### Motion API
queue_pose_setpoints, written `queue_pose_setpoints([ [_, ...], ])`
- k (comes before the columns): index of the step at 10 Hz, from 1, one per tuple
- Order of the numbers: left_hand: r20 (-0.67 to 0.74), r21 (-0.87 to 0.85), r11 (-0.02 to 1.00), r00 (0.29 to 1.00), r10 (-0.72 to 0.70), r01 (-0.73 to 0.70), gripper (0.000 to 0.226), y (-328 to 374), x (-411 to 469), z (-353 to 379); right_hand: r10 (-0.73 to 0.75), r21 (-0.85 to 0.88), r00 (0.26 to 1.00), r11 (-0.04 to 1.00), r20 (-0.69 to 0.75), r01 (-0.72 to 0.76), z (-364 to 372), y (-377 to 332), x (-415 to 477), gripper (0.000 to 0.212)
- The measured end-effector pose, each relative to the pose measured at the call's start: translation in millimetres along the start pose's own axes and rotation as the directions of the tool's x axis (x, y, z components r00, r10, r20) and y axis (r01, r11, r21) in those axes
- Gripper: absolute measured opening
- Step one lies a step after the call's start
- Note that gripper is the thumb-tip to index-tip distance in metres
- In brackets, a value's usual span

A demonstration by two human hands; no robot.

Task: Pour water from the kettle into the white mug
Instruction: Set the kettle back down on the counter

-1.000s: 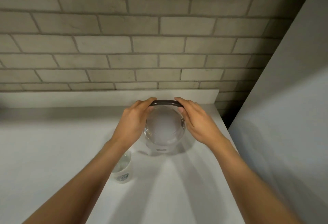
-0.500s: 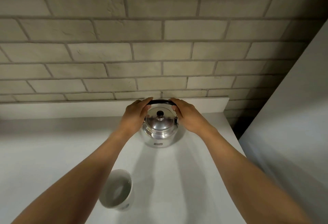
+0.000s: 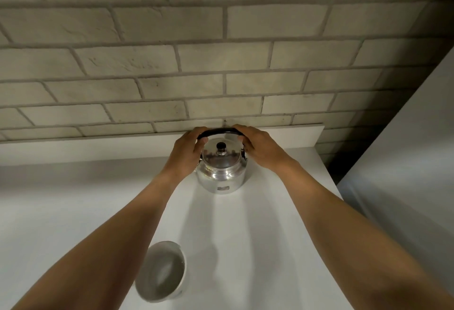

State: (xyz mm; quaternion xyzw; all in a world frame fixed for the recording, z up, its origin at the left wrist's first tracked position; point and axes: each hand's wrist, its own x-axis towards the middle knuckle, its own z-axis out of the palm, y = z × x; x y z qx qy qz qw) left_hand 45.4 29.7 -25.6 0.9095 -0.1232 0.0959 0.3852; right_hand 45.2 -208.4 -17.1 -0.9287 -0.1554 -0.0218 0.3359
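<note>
I have the shiny round metal kettle point(image 3: 221, 174) standing upright on the white countertop point(image 3: 258, 236), close to the counter's back edge and toward its right side, just in front of the low white ledge point(image 3: 86, 147) that runs along the foot of the pale grey brick wall point(image 3: 221, 64). Its lid carries a small black knob point(image 3: 221, 146), and a small label shows low on the side facing me. The black arched handle point(image 3: 219, 131) stands up over the lid.

My left hand point(image 3: 188, 155) is closed around the left end of that handle, fingers curled over the top and thumb tucked beneath, with the palm lying against the kettle's left shoulder. My right hand point(image 3: 260, 147) grips the right end in the same way, fingers wrapped over the bar. Both forearms reach in from the near edge of the counter.

The white ceramic mug point(image 3: 162, 273) sits well apart from the kettle, near the counter's front edge and left of centre, partly hidden behind my left forearm. Its mouth faces up toward me; I cannot tell whether there is water in it.

A plain white panel point(image 3: 405, 162) rises beside the counter's right edge.
</note>
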Motion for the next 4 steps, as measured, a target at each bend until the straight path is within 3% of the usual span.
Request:
queue_pose_setpoints([
  [1, 0.032, -0.022, 1.000, 0.999, -0.016, 0.017, 0.029, -5, 0, 3, 0.011, 0.025, 1.000, 1.000, 0.011, -0.011, 3, 5, 1, 0.048],
  [3, 0.106, -0.041, 0.990, 0.986, -0.132, 0.137, 0.056, 7, 2, -12, 0.117, 0.024, 0.993, 0.993, -0.018, -0.117, -4, -6, -11, 0.056],
  [4, 0.017, -0.016, 1.000, 1.000, -0.023, 0.023, 0.054, 28, 1, -25, 0.113, 0.026, 0.986, 0.994, -0.122, -0.111, -14, -21, -25, 0.056],
])
